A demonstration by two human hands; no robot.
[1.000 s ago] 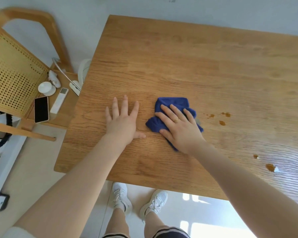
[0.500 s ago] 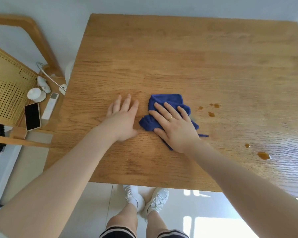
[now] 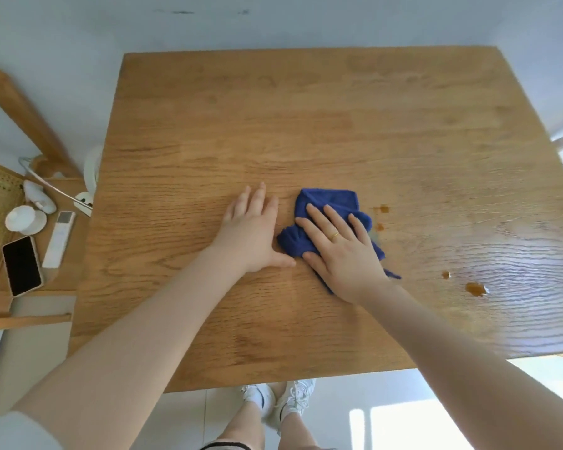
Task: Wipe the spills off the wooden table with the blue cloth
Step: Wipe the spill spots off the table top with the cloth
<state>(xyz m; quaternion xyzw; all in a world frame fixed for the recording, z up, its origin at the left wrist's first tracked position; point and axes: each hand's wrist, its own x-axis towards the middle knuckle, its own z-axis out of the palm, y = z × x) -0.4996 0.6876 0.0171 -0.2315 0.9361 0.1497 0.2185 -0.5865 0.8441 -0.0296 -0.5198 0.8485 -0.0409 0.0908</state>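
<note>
- Left hand (image 3: 251, 235): flat on the table (image 3: 273, 125), palm down, fingers spread toward 12 o'clock, holding nothing. Thumb tip just beside the cloth's near left edge. Looks like a brace, not a working hand.
- Blue cloth (image 3: 330, 203): near the table's middle, bunched and folded over itself, deep blue, terry-like pile. 1 flat folded corner at 12 o'clock of the right hand; a lumpy wad at 9 o'clock of it; a thin tail pokes out by the wrist at 4 o'clock.
- Right hand (image 3: 342, 254): pressed open on top of the cloth, fingers splayed toward 11 o'clock, ring on 1 finger. The grip is a flat press, not a pinch; palm pins the cloth to the wood.
- Step in hand, by my reading: mid-wipe, cloth working toward the spills on its right.
- 2 small amber drops (image 3: 384, 209) lie just beside the cloth's edge at 3 o'clock. Faint wet sheen beside the lower one.
- 2 more drops (image 3: 475, 289), the larger a glossy puddle, well apart at 4 o'clock, in window glare.
- Next move calls for: slide toward 3 o'clock over the near pair, keep pressure even so the wad does not skip, then reach on to the far pair.
</note>
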